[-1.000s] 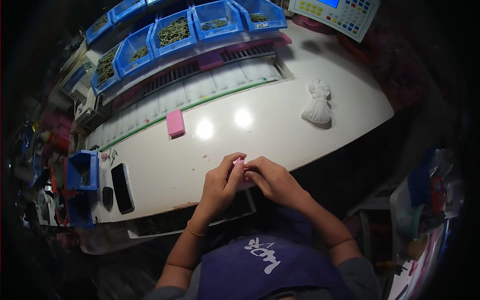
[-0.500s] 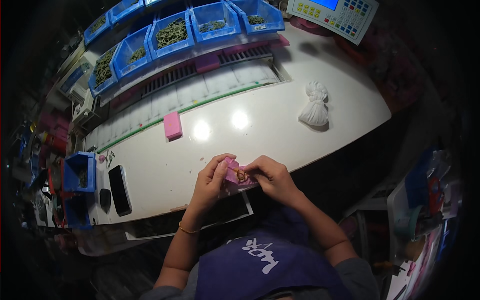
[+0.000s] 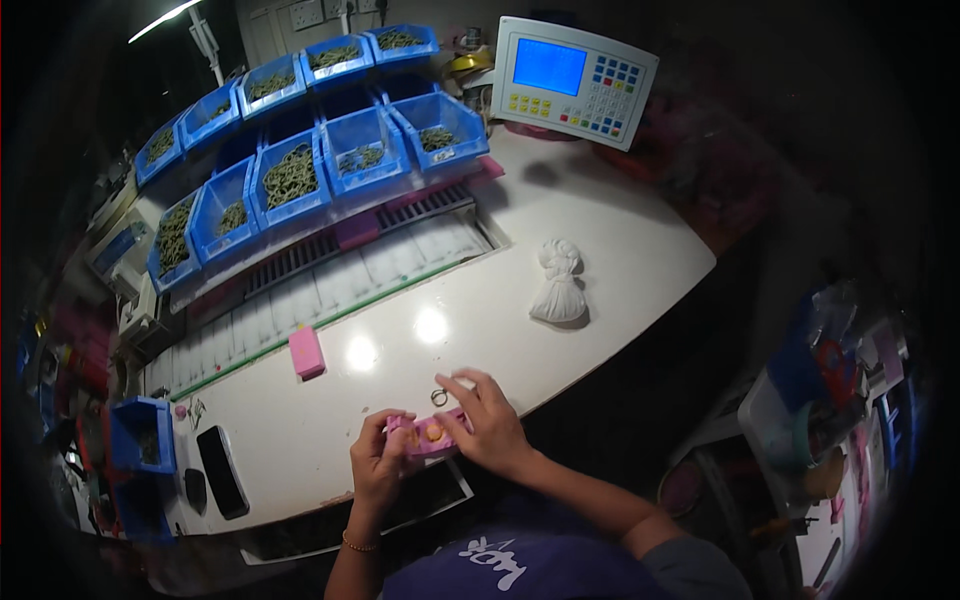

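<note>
My left hand (image 3: 378, 465) pinches a small pink block (image 3: 432, 438) above the table's near edge; a rounded yellowish patch shows in the block. On the right, my right hand (image 3: 487, 428) has index finger and thumb spread apart. Its thumb overlaps the block's right end; whether it presses on it, I cannot tell. Just below that index fingertip is a small dark metal ring (image 3: 440, 398). Whether the ring touches the finger or lies on the white table (image 3: 500, 370) is unclear. Another pink block (image 3: 307, 353) sits farther back on the table.
Blue bins (image 3: 228, 214) with greenish rings stand in two rows at the back left. A knotted white cloth bag (image 3: 558, 285) lies to the right, below a keypad unit (image 3: 570, 82) with a blue screen. A black phone (image 3: 221, 470) and a blue box (image 3: 143, 435) are at left.
The ring was on the pink block at my right fingertips; now it is beyond the block, toward the back. My right fingers have spread. The whole view has shifted, showing more bins.
</note>
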`<control>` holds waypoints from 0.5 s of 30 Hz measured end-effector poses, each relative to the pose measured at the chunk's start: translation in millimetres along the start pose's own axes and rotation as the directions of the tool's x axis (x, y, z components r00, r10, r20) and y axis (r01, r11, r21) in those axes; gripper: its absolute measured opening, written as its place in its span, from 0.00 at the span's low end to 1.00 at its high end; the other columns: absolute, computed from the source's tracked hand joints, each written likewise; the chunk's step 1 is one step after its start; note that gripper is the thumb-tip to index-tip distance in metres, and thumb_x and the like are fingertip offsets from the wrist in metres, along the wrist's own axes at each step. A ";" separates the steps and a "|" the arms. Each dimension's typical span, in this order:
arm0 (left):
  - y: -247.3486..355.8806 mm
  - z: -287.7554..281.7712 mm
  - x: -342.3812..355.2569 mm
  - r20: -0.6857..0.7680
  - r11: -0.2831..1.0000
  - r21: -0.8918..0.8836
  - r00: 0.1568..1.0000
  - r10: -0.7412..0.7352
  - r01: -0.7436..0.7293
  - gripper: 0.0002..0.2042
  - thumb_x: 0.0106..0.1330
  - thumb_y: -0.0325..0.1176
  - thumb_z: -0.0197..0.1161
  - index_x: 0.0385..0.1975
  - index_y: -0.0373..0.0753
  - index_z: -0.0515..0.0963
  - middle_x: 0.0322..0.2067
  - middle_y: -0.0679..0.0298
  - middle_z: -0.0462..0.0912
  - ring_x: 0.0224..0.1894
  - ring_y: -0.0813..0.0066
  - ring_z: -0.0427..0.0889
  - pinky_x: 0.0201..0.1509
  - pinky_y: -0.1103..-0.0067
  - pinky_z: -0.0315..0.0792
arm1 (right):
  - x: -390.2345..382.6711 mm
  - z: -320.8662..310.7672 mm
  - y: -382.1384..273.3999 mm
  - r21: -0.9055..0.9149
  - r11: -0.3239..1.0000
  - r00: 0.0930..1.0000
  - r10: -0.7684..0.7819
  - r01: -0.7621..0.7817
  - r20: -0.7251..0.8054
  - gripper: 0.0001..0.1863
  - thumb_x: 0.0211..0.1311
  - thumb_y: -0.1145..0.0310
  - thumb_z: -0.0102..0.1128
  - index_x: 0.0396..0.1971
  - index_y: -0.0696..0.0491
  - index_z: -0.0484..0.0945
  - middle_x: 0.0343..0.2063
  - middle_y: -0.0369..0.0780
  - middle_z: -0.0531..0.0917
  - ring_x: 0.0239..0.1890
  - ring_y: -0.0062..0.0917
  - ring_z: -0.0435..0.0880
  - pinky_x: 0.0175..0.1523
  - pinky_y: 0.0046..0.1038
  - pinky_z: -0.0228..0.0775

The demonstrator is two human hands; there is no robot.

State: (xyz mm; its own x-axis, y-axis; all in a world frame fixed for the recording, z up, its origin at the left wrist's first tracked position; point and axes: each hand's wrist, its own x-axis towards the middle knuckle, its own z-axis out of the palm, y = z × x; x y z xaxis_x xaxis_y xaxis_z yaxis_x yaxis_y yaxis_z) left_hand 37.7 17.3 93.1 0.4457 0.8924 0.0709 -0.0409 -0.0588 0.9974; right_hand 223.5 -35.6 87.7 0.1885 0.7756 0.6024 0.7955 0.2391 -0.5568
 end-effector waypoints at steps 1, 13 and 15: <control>-7.7 1.2 1.7 -0.055 0.995 -0.004 0.994 0.098 -0.099 0.12 0.74 0.36 0.52 0.48 0.34 0.73 0.39 0.58 0.83 0.38 0.74 0.81 0.41 0.81 0.76 | -2.2 -5.9 -4.3 -0.035 0.999 0.996 0.043 -0.040 0.084 0.24 0.63 0.73 0.64 0.59 0.55 0.72 0.43 0.44 0.78 0.33 0.21 0.79 0.41 0.23 0.73; 30.8 7.9 17.6 -0.407 0.696 -0.717 0.832 -0.376 -0.036 0.24 0.74 0.55 0.43 0.40 0.36 0.73 0.23 0.59 0.77 0.30 0.68 0.78 0.39 0.73 0.74 | -31.8 25.2 -64.4 0.812 0.390 0.900 0.228 -0.434 0.372 0.19 0.71 0.74 0.56 0.57 0.57 0.62 0.47 0.41 0.75 0.49 0.22 0.78 0.57 0.24 0.70; 19.9 -3.9 11.0 -0.126 0.372 -0.922 0.821 -0.556 0.110 0.31 0.72 0.65 0.43 0.38 0.37 0.72 0.23 0.59 0.76 0.28 0.67 0.77 0.36 0.72 0.75 | -29.5 26.9 -65.4 0.826 0.349 0.896 0.213 -0.443 0.390 0.19 0.72 0.74 0.55 0.57 0.57 0.62 0.47 0.40 0.74 0.50 0.21 0.77 0.57 0.24 0.70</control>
State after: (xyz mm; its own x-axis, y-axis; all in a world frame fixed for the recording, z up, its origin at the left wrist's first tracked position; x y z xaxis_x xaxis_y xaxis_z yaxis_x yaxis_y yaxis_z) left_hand 38.3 27.6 113.6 0.2760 0.8222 -0.4978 -0.7903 0.4889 0.3693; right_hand 150.4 -58.4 90.9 0.1138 0.9736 0.1977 -0.2818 0.2225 -0.9333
